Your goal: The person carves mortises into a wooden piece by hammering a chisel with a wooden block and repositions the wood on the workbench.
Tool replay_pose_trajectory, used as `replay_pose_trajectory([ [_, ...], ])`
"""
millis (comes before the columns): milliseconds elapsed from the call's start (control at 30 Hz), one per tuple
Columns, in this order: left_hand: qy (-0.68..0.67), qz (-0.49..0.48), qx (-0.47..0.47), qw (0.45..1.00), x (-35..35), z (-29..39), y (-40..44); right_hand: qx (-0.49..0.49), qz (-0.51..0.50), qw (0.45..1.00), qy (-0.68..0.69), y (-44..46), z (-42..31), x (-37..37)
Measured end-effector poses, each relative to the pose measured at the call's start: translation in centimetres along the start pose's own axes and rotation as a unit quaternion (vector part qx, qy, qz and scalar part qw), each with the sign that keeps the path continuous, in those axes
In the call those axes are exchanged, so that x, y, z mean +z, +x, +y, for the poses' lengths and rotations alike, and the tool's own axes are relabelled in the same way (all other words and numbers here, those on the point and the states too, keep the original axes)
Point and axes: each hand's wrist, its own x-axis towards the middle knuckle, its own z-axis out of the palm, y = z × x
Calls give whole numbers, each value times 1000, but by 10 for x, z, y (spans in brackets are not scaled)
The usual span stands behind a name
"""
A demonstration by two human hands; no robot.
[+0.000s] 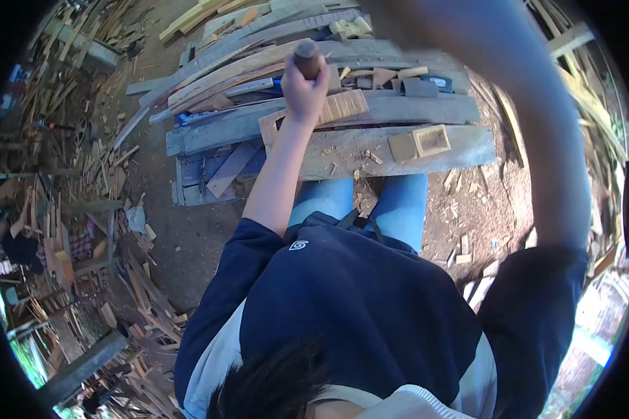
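Observation:
My left hand [306, 91] is wrapped round a thick, upright wooden tool handle [306, 61], its dark round end facing up at me. The lower part of that tool is hidden by my fist. Below my wrist, a pale wooden piece cut with a row of narrow slots [342, 108] lies across the bench planks. High on the right, my raised right hand [426, 24] is smeared by motion and runs toward the top edge. Its fingers, and anything in them, cannot be made out.
A low bench of rough grey planks [426, 108] stands before my knees. On it lie a small open wooden box [432, 141], offcuts and long boards [237, 80]. Wood scraps [463, 258] litter the dirt floor. Another person [21, 241] is at the far left among stacked lumber.

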Motion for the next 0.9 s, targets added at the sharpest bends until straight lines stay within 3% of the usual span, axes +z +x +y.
replay_pose_trajectory([
  [33,-1,9,-6,1000,-2,-1,1,-72,88,993,30,-8,-38,-3],
  [67,-11,8,-16,1000,-3,-1,2,-210,229,946,-95,-24,-44,18],
  [100,-15,1,-15,1000,-4,-2,3,-271,354,895,-12,-10,-22,28],
  [167,-13,-12,-25,1000,-6,0,3,-178,129,939,-265,21,74,68],
  [200,21,67,92,993,-3,5,7,-178,129,939,-265,18,71,65],
  [267,-2,54,72,996,-4,12,8,-32,-96,964,-245,10,52,49],
  [300,-21,47,50,997,-6,12,6,-32,-97,965,-243,5,27,33],
  [367,-22,11,-1,1000,-9,2,-1,27,-166,981,-96,-8,-39,-7],
  [433,-25,-23,-52,998,-10,-1,-2,-58,-100,992,-45,-24,-59,-23],
  [500,11,-22,-43,999,-9,-1,0,-214,177,958,-66,-22,-39,1],
  [533,10,-24,-44,999,-8,-2,0,-135,6,984,-112,-5,-18,13],
  [567,30,14,24,999,-6,-4,-1,-51,-169,973,-152,13,8,25],
  [600,48,56,97,993,-4,-5,1,-105,-143,968,-175,13,39,40],
  [633,48,50,101,992,-5,-4,3,-155,-112,962,-193,9,61,50],
  [733,-16,62,67,996,-6,-4,3,-14,-163,976,-143,1,-9,14],
  [833,25,18,36,999,-6,-4,-4,-36,-27,996,-83,-15,-56,-3],
  [900,27,5,20,999,-4,-4,-4,-68,79,990,-99,-13,-39,11],
])
